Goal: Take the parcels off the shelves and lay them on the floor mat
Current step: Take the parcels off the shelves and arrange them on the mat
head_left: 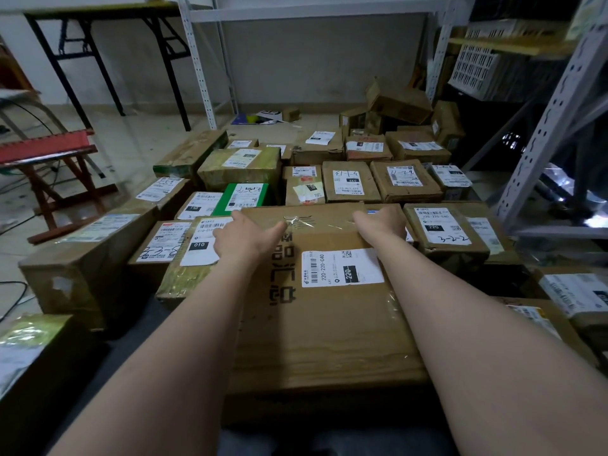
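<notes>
1. Large cardboard box (329,324): taped shut, label "220-220-040" on its top face, contents hidden. It sits nearest the person, with the dark floor mat (131,350) showing at its near-left side.
2. Left hand (245,238): on the box's far-left top corner, fingers curled over the edge, gripping.
3. Right hand (383,223): grips the box's far-right edge, fingertips bent over it and out of sight.
4. Beyond the box: rows of sealed parcels (348,182), all labelled, none open. A green carton (246,195) lies just past its far-left corner.
5. Far right of the box: a white slotted crate (473,65) on metal shelving (546,133); I cannot tell what it holds.
</notes>
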